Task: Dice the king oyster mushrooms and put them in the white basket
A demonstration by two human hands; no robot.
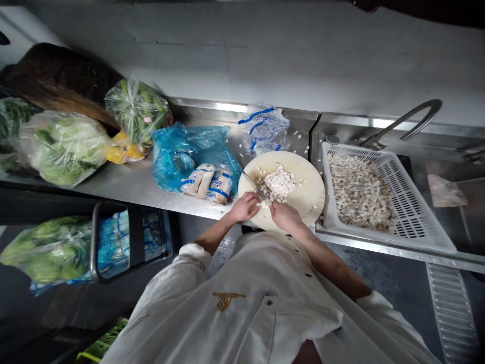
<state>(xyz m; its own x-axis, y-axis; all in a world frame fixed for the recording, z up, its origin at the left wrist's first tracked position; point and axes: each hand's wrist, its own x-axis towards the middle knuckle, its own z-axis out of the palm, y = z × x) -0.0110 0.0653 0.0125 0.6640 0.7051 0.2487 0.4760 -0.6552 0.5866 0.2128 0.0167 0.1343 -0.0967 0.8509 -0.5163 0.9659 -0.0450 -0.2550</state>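
Observation:
A round white cutting board [306, 202] lies on the steel counter with a heap of diced white pieces [279, 183], which look like king oyster mushroom. My right hand [286, 217] is closed around the handle of a knife [256, 187]; its blade points to the far left over the board, beside the heap. At the board's near left edge my left hand [246, 206] has its fingers curled close to the blade, and what lies under them is hidden. Left of the board, packed whole mushrooms [204, 181] rest at the mouth of a blue plastic bag [170, 151].
A white perforated basket [417, 215] of diced pieces stands at the right, by a sink with a curved faucet [420, 119]. Behind the board lies a crumpled clear wrapper [265, 131]. Bagged lettuce [68, 146] and other bagged greens [138, 108] crowd the left counter.

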